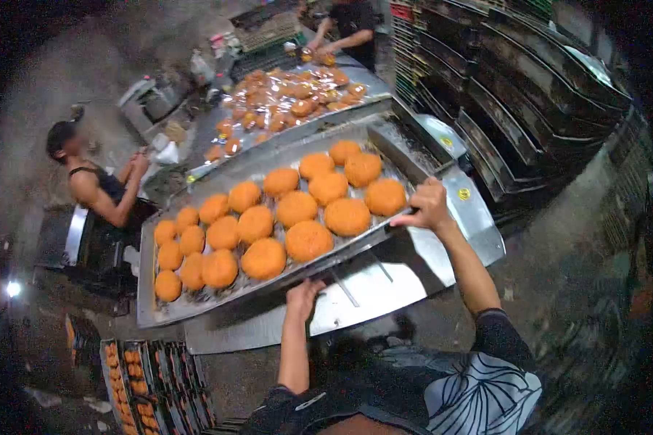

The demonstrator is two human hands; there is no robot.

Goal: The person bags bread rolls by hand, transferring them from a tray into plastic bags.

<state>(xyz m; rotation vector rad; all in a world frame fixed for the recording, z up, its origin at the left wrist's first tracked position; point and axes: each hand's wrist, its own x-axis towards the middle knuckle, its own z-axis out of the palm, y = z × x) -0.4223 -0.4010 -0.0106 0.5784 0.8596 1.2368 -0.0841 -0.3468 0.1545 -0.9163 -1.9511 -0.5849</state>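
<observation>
left hand point(302, 293): mine, closed on near edge of baking tray point(189, 303)
right hand point(428, 206): gripping its right edge
progress: buns point(308, 239) all on tray, none unloaded

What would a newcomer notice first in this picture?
The big metal tray full of round orange buns fills the centre, held by the left hand at its near edge and the right hand at its right end. Behind it, wrapped buns cover a table.
</observation>
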